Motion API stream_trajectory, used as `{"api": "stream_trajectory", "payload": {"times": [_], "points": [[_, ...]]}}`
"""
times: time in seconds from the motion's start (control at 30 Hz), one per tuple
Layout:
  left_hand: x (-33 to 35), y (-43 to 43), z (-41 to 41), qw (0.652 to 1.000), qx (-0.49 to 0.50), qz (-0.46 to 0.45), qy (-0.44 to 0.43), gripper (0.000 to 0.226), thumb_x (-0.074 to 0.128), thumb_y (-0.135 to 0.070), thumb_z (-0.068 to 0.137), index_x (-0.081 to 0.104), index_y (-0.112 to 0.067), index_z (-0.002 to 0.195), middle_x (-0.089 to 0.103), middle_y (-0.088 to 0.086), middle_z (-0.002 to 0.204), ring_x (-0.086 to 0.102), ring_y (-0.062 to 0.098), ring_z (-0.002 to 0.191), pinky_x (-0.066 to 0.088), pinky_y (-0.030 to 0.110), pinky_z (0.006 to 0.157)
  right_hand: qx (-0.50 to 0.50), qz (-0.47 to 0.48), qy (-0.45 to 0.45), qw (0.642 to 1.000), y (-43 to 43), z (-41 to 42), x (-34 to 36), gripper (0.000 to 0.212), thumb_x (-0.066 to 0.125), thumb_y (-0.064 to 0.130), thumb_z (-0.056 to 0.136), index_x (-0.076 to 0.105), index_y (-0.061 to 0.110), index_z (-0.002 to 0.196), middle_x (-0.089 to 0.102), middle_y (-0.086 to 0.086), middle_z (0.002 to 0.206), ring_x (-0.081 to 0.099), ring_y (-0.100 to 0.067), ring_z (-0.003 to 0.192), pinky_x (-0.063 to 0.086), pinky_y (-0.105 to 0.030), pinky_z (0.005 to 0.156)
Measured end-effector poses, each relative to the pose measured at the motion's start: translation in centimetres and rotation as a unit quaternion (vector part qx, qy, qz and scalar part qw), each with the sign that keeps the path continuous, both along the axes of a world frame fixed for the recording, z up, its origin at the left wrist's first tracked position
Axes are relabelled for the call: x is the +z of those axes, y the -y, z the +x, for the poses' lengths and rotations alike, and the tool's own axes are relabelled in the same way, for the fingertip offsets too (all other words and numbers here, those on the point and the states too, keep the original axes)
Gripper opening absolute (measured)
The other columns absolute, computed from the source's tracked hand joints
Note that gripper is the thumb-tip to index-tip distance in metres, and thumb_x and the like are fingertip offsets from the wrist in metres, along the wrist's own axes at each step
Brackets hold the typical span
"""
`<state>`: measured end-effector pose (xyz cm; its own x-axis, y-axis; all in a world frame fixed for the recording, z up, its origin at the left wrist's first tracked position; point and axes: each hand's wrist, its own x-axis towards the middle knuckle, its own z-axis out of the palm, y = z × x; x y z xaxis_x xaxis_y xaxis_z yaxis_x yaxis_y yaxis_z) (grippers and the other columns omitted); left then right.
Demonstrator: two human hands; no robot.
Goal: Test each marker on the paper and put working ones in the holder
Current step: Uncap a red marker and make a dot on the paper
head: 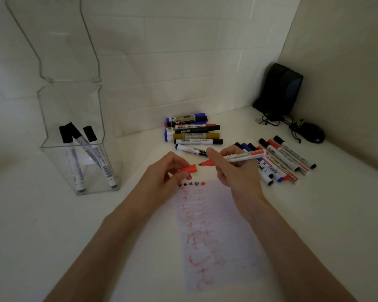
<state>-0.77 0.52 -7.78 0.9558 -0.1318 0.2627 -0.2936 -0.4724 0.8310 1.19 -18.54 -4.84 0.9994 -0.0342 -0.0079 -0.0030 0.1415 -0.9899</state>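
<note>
My right hand (236, 171) grips an uncapped red marker (242, 156), its red tip pointing left a little above the paper (218, 234). My left hand (166, 173) pinches the marker's red cap (188, 169), whose opening faces the tip a short gap away. The paper lies under both hands, with a row of small black and red test marks at its top and faint red writing down its length. A clear plastic holder (79, 149) stands at the left with three black-capped markers inside.
A heap of mixed markers (192, 131) lies behind the hands. A second row of markers (286, 162) lies to the right. A black pouch (279, 90) stands in the back corner, with a cable and a black mouse (312, 132) near it. The holder's lid stands open.
</note>
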Motion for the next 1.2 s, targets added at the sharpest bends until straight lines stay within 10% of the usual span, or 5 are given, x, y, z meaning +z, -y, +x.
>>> {"api": "stream_trajectory", "payload": {"times": [0.23,0.4,0.53,1.0,1.2], "points": [[0.1,0.1,0.0,1.000,-0.017,-0.004,0.023,0.009,0.060,-0.016,0.099,0.060,-0.020,0.107,0.072,-0.012,0.087,0.069,0.010,0.080,0.049,0.017,0.068,0.064,-0.068,0.013,0.996,-0.5,-0.7,0.0,0.030,0.081,0.036,0.084,0.070,0.007,0.087,0.069,-0.007,0.066,0.056,-0.018,0.054,0.043,-0.022,0.046],[0.0,-0.4,0.2,0.999,-0.006,-0.007,0.039,0.014,0.061,-0.015,0.098,0.067,-0.025,0.106,0.069,-0.014,0.080,0.066,0.010,0.072,0.051,0.024,0.070,0.075,-0.046,-0.064,0.994,-0.1,-0.6,0.4,0.061,0.035,0.039,0.108,0.077,0.001,0.089,0.076,-0.019,0.078,0.060,-0.029,0.055,0.041,-0.026,0.047],[0.3,-0.1,0.0,0.997,0.004,-0.051,0.054,0.016,0.061,-0.005,0.096,0.072,-0.014,0.103,0.068,-0.011,0.071,0.063,0.008,0.063,0.047,0.014,0.069,0.016,-0.055,-0.036,0.998,-0.9,-1.4,-0.1,0.061,0.035,0.029,0.107,0.066,0.014,0.057,0.063,-0.003,0.058,0.046,-0.009,0.049,0.037,-0.018,0.047],[2.8,0.4,-1.3,0.986,0.035,-0.136,0.091,0.010,0.064,-0.013,0.095,0.067,-0.013,0.105,0.073,-0.004,0.092,0.067,0.022,0.081,0.055,0.039,0.072,0.012,-0.003,-0.024,1.000,-1.4,-0.8,1.2,0.051,0.052,0.053,0.100,0.078,0.020,0.072,0.059,-0.004,0.061,0.044,-0.011,0.048,0.034,-0.020,0.048],[9.3,-3.1,-4.6,0.936,0.137,-0.249,0.208,0.010,0.059,-0.005,0.097,0.064,0.000,0.104,0.067,0.006,0.088,0.058,0.010,0.071,0.044,0.024,0.060,-0.011,0.015,-0.033,0.999,-0.9,0.2,0.3,0.052,0.043,0.051,0.105,0.073,0.010,0.091,0.055,-0.002,0.058,0.038,-0.012,0.048,0.026,-0.025,0.048]]}}
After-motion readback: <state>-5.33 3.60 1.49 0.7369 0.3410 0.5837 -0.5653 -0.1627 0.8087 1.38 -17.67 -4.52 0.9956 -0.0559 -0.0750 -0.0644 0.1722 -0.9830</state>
